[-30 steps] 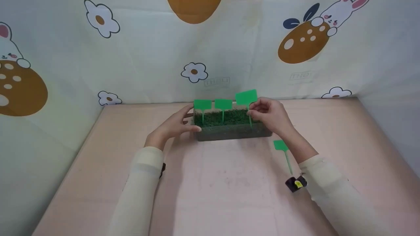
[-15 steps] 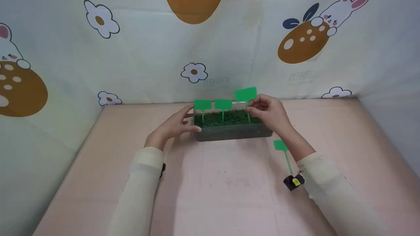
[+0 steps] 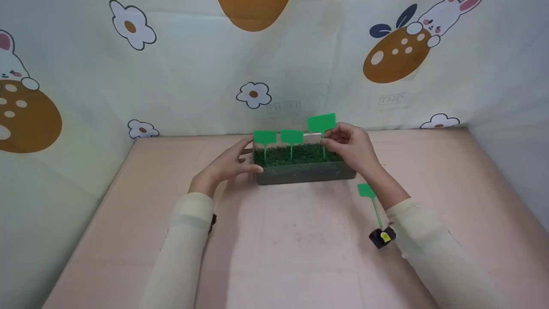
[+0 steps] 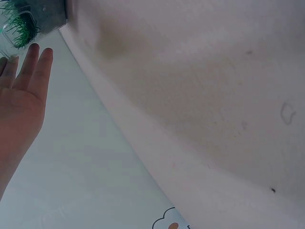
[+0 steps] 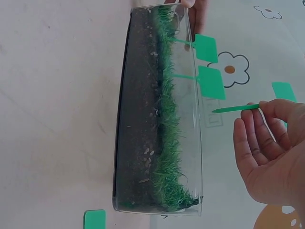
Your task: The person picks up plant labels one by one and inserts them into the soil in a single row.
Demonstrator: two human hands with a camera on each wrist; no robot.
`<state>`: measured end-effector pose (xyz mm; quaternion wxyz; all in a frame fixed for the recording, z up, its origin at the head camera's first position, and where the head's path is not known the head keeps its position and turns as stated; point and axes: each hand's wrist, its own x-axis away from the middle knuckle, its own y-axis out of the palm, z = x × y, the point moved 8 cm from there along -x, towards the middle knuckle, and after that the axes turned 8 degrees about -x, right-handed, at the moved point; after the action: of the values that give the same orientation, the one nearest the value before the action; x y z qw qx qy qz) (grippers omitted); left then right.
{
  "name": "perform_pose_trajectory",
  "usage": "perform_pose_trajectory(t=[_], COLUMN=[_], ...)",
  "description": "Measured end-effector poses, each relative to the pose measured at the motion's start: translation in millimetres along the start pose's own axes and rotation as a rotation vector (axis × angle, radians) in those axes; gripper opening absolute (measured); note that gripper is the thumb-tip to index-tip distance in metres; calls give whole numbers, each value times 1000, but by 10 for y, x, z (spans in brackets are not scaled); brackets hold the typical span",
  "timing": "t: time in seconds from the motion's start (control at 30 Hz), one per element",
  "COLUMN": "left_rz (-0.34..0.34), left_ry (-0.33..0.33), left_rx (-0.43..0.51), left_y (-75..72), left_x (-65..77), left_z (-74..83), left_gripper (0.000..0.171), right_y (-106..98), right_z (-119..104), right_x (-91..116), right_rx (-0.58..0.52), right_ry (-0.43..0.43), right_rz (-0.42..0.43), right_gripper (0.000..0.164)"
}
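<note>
The held green tag (image 3: 321,123), pinched by its stem between thumb and fingertips of the right hand (image 3: 351,148), is poised with its tip just above the rim of the planter box (image 3: 306,174), and is best straightened before being lowered into the grass (image 3: 306,153) in the box's right half. The box should be steadied by the left hand (image 3: 227,163), spread wide with nearly straight fingers at its left end; the spare tag (image 3: 366,190) lies in front of the box's right end.
</note>
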<state>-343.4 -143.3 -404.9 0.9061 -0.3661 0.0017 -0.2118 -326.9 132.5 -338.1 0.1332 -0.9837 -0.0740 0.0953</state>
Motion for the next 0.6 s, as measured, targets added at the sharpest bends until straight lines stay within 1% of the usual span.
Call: perform_pose_trajectory(t=[0.23,0.4,0.6], left_rz=[-1,2,2], left_ry=[4,4,9], left_rx=[7,6,5], left_y=[-1,1,3], left_x=[4,2,-10], left_z=[8,-3,-14], left_gripper=[96,96,96], right_y=[6,22,23], right_z=[22,24,33], right_x=[-18,-37,-46], right_rx=[1,2,9], right_ry=[5,-12,-8], right_rz=[9,1,-1], right_gripper=[19,17,18])
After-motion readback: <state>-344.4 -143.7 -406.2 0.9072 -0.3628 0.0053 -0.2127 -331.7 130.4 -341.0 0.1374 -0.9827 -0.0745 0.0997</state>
